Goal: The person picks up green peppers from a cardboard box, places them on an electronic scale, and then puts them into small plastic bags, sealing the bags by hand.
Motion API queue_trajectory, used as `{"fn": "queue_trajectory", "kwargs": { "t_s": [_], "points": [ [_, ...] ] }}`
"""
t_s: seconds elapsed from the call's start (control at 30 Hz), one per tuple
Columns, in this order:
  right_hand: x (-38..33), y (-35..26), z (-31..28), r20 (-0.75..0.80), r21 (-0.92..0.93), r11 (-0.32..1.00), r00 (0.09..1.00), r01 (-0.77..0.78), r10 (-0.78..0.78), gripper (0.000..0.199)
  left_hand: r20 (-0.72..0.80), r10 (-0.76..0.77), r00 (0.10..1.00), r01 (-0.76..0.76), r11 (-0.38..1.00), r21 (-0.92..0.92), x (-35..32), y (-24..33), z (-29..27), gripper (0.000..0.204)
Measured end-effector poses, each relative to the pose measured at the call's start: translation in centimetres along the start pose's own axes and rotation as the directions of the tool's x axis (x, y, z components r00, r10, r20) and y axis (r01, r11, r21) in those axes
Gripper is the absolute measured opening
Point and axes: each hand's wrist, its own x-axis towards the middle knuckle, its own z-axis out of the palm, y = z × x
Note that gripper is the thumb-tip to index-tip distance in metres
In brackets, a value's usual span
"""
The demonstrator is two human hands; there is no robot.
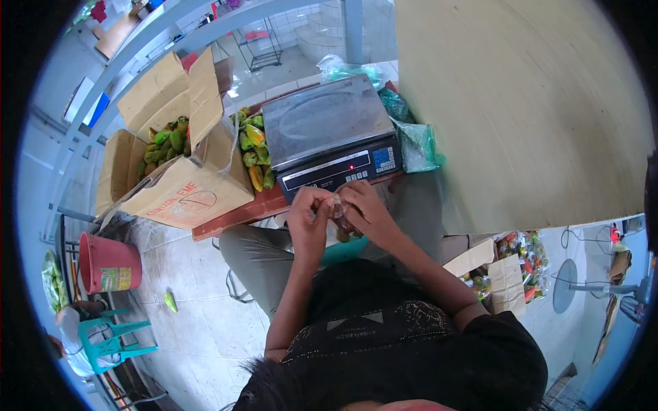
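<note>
Both hands meet in front of a digital weighing scale [325, 115], above my lap. My left hand [309, 220] is closed, its thumb and fingers pinching the gathered top of a clear plastic bag [338, 205]. From the other side my right hand [367, 211] grips the same bag, its fingers bent inward. Greenish-brown contents of the bag show below the hands, too covered to name. The scale stands just beyond my fingers with a bare metal pan. Green and orange peppers [256, 149] lie heaped along the scale's left side.
An open cardboard box [185, 188] of green produce stands left, on a red bench [250, 211]. Green plastic bags [418, 145] lie right of the scale. A large board [528, 116] fills the right. Bagged peppers [524, 257], a red bucket [110, 262] and a green chair [113, 339] stand lower down.
</note>
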Motion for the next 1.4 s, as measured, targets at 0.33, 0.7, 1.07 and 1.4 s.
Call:
{"fn": "queue_trajectory", "kwargs": {
  "t_s": [0.33,0.7,1.07,1.4],
  "points": [
    [-2.7,0.9,-5.7,0.384,0.087,0.978,0.912,-0.188,0.141,0.025,0.365,0.057,0.929,-0.054,0.998,-0.017,0.9,1.7,-0.4,0.007],
    [-20.0,5.3,-19.1,0.381,-0.226,0.519,0.416,-0.824,0.826,0.020,0.262,-0.197,0.945,0.141,0.965,0.220,-3.8,-7.8,-4.3,0.007],
    [-45.5,18.9,-21.0,0.111,-0.887,0.129,0.067,-0.443,0.992,0.022,0.192,-0.361,0.913,0.312,0.918,0.247,-6.6,-14.8,-3.5,0.011],
    [-53.6,21.5,-18.5,0.016,-0.976,0.039,0.110,-0.214,0.994,0.023,0.259,-0.458,0.851,0.362,0.867,0.344,-6.8,-15.5,-3.5,0.012]
  ]
}}
